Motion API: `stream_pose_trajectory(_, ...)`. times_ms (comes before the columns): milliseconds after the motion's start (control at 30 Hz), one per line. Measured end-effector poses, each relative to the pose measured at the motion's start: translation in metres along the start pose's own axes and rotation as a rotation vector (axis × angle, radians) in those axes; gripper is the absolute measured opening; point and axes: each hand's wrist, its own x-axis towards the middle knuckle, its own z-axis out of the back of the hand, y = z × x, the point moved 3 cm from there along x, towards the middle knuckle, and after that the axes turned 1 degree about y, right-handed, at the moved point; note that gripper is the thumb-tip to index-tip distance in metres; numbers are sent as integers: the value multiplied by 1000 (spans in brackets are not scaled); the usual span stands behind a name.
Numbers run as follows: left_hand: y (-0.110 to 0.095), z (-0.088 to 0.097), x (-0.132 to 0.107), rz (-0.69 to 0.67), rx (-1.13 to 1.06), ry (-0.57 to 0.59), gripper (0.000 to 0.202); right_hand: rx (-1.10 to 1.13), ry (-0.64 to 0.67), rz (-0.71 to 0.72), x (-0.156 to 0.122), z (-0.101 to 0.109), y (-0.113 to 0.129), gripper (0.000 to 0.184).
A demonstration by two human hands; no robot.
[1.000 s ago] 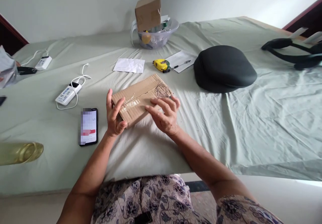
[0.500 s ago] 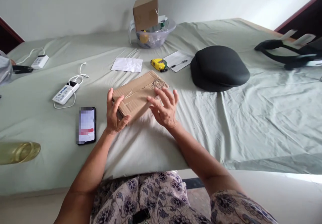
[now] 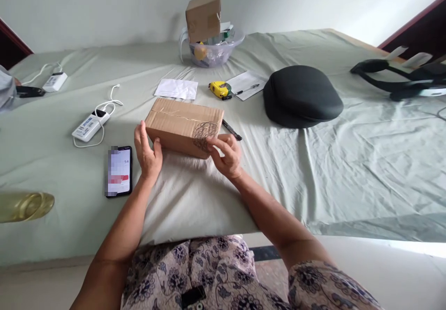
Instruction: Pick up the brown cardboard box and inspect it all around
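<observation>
A brown cardboard box [image 3: 174,119] lies on the cloth in front of me, its long side towards me. My left hand [image 3: 148,154] holds its left end, with the fingers along the end and the thumb on the front. At the front right corner, the curled fingers of my right hand [image 3: 226,154] grip the box. Dark tangled lines [image 3: 205,131] spread over that corner, across top and front; whether they are drawn or loose strands I cannot tell. A black marker [image 3: 232,129] rests on the cloth just right of the box.
Left are a phone [image 3: 119,170], a white power bank [image 3: 90,125] with cable and a yellowish bottle [image 3: 26,207]. Behind the box lie a white paper [image 3: 176,89], a tape measure [image 3: 219,89] and a pen on paper. A black case [image 3: 303,97] sits right; a filled plastic basin [image 3: 223,52] stands behind.
The box has turned, its long side now facing me and its front face showing. My left hand has shifted left and up; my right fingers have curled in. The marker is now uncovered.
</observation>
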Motion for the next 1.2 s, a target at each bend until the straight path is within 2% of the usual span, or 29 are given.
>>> stream_pose_trajectory(67, -2, -4, -3, -44, 25, 37, 62, 68, 84, 43, 0, -5, 15, 59)
stream_pose_trajectory(167, -16, -10, -11, -203, -4, 77, 51, 147, 182, 80, -2, -13, 32, 68)
stream_pose_trajectory(267, -35, -13, -20, -388, -87, 115, 50, 165, 223, 95, -3, -16, 38, 68)
stream_pose_trajectory(333, -43, -15, -24, -425, -101, 162, 53, 122, 224, 104, -3, -17, 36, 65)
stream_pose_trajectory(433, -46, -17, -26, -384, -80, 197, 59, 54, 245, 123, -3, -15, 30, 58)
stream_pose_trajectory(567, -44, -18, -25, -353, -63, 152, 60, -8, 242, 66, -4, -10, 17, 49)
stream_pose_trajectory(733, -47, -15, -24, -368, -85, 124, 41, -125, 97, -167, -1, 4, -12, 38)
stream_pose_trajectory(833, -45, -13, -21, -342, -105, 120, 41, -133, -2, -332, 0, 11, -28, 35)
stream_pose_trajectory(900, -42, -12, -19, -332, -112, 90, 41, -77, -2, -378, 1, 10, -33, 30)
stream_pose_trajectory(1000, -35, -12, -16, -309, -118, 45, 39, 63, 94, -310, -2, -1, -26, 25)
stream_pose_trajectory(1200, -26, -11, -15, -154, -73, 5, 45, 220, 249, -100, -13, -27, 10, 11)
